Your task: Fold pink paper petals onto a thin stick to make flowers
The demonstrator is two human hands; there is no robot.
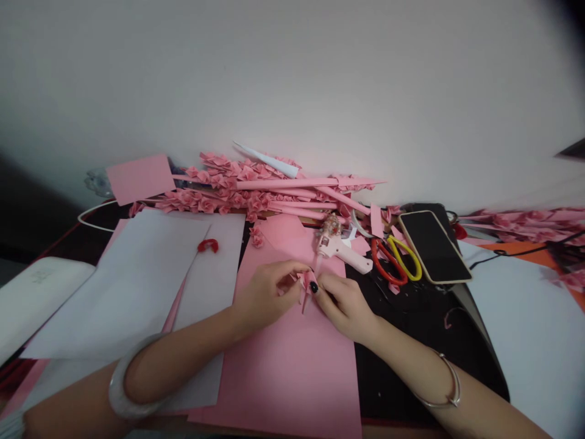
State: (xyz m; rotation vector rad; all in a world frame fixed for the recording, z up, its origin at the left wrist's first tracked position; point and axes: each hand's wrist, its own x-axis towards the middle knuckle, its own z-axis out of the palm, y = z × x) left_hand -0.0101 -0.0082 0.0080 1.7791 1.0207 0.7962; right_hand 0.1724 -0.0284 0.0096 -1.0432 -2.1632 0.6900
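Between both hands is a small folded pink paper flower (305,286), held over a large pink paper sheet (292,378). My left hand (269,289) pinches its left side between thumb and fingers. From the right, my right hand (342,305) grips it, thumb pressed against the paper. Fingers cover part of the piece. Just beyond the hands lies a pale pink glue gun (340,249), its nozzle pointing toward them. One finished-looking paper rose (256,236) rests at the sheet's far left corner.
Bundles of pink paper flowers (219,183) with rolled stems line the wall. Right of the glue gun are scissors with red and yellow handles (402,262) and a phone (434,247). White sheets (137,262) lie at left, with a small red object (208,245) on them.
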